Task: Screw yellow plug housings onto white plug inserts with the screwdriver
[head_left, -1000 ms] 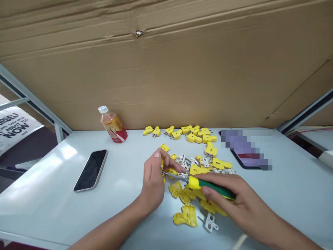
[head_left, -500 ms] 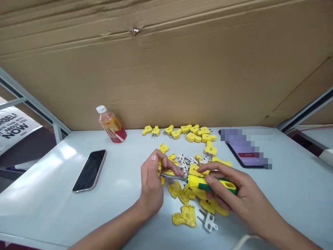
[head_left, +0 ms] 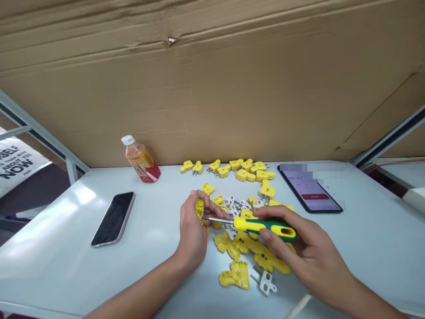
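My left hand [head_left: 195, 230] is closed around a yellow plug [head_left: 199, 209], mostly hidden by the fingers. A screwdriver [head_left: 265, 227] with a yellow and green handle lies in my right hand [head_left: 299, 243], its fingers round the handle. The metal shaft points left and its tip meets the plug. Below the hands are a yellow plug half [head_left: 235, 274], its hollow side up, and a white pin insert [head_left: 265, 282] with metal prongs. More yellow casing halves [head_left: 224, 241] and white inserts [head_left: 230, 201] lie around and partly under the hands.
Several yellow plugs [head_left: 245, 175] line the back of the table [head_left: 156, 235] by the cardboard wall [head_left: 206, 97]. A drink bottle [head_left: 142, 160] stands at back left, with a dark phone [head_left: 113, 219] in front of it. A lit phone [head_left: 314, 192] lies at right.
The screwdriver has turned in my right hand, and its handle now sits slightly higher and farther left. More of the yellow plug shows in my left hand.
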Tool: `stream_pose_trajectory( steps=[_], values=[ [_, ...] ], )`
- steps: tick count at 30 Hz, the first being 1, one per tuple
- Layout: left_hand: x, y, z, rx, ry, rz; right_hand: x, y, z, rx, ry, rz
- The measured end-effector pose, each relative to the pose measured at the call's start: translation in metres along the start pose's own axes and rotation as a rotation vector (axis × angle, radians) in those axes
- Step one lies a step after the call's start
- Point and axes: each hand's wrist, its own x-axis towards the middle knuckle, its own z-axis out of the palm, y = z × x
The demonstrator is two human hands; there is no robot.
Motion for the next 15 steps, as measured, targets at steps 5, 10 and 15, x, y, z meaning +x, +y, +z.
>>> stream_pose_trajectory(
  steps=[5,10,15],
  values=[
    [-0.0011,0.0023,0.0006,-0.028,0.005,-0.022,0.0022,-0.0021,-0.0002,0.178,-0.004,0.026],
    [-0.0024,0.0019,0.0003,-0.016,-0.008,-0.006,-0.0028,0.0040,-0.0012,0.185,-0.103,0.159],
    [-0.0017,0.0030,0.0022,-0.034,0.001,-0.006,-0.0010,0.0047,-0.0042,0.194,-0.010,0.022]
  ],
)
